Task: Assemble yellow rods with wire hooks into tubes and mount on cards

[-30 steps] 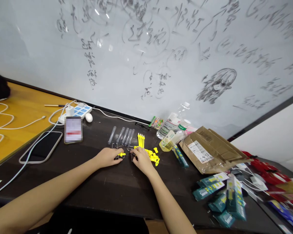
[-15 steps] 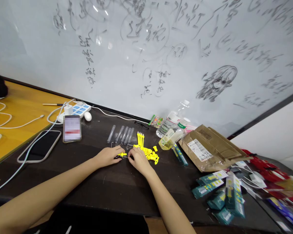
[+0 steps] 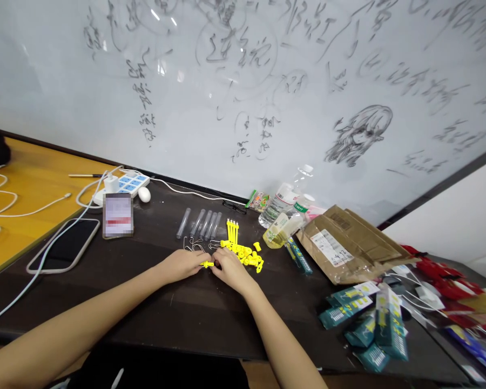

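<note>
My left hand (image 3: pixel 188 263) is closed on a small yellow plastic piece (image 3: pixel 207 265) that shows at its fingertips. Close against it, my right hand (image 3: pixel 228 266) has its fingers bent and pressed together; what they pinch is too small to make out. Bent metal wires (image 3: pixel 194 244) lie just beyond my left hand. Several clear tubes (image 3: pixel 202 223) are laid out behind the wires. To their right stand out several yellow sticks with pale tips (image 3: pixel 233 231), and a pile of small yellow parts (image 3: pixel 249 255) lies beside my right hand.
At the left are a phone (image 3: pixel 71 246), a device with a lit screen (image 3: pixel 118 215), a power strip (image 3: pixel 132 183) and cables. Bottles (image 3: pixel 281 205), a cardboard parcel (image 3: pixel 348 243) and green boxes (image 3: pixel 389 324) occupy the right. A whiteboard (image 3: pixel 178 135) rises behind.
My hands have come closer together, my left hand moving slightly right with the yellow piece. More of the wires behind my left hand now shows.
</note>
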A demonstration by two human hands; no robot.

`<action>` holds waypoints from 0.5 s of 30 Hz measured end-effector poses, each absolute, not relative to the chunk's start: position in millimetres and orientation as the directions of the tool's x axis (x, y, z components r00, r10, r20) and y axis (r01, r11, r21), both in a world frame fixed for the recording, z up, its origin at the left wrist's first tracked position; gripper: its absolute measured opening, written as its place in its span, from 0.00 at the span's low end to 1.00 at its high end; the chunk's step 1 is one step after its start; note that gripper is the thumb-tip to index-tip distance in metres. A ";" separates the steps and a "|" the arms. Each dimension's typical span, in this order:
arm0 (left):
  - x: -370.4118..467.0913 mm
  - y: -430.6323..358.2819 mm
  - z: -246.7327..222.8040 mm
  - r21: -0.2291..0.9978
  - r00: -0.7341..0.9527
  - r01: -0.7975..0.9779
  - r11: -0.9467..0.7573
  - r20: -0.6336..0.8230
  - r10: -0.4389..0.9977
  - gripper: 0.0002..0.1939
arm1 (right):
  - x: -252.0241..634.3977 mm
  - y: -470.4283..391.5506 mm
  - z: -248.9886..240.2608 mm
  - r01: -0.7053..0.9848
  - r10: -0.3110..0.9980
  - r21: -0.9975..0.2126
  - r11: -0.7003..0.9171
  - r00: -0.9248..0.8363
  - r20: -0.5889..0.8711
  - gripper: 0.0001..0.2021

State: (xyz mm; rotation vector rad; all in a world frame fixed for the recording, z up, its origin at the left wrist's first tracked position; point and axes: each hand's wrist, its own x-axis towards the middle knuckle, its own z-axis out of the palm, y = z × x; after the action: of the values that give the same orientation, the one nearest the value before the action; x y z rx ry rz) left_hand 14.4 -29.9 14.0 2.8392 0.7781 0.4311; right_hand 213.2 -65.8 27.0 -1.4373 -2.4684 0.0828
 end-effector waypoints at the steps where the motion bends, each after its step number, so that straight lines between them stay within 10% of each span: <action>1: 14.9 -30.5 15.1 0.216 0.828 0.470 -0.856 0.227 0.512 0.11 | 213.4 -65.8 26.4 0.841 0.856 -0.186 0.508 -0.468 0.219 0.03; 15: 15.0 -30.6 11.4 0.050 0.842 0.489 -0.871 0.234 0.486 0.16 | 213.9 -62.7 20.7 0.809 0.841 -0.243 0.535 -0.484 0.243 0.05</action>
State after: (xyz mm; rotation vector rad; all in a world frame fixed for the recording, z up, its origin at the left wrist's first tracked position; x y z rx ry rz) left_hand 15.0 -30.6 11.4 3.0263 0.8009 0.3801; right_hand 213.9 -62.7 20.7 -1.3647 -2.4464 0.1356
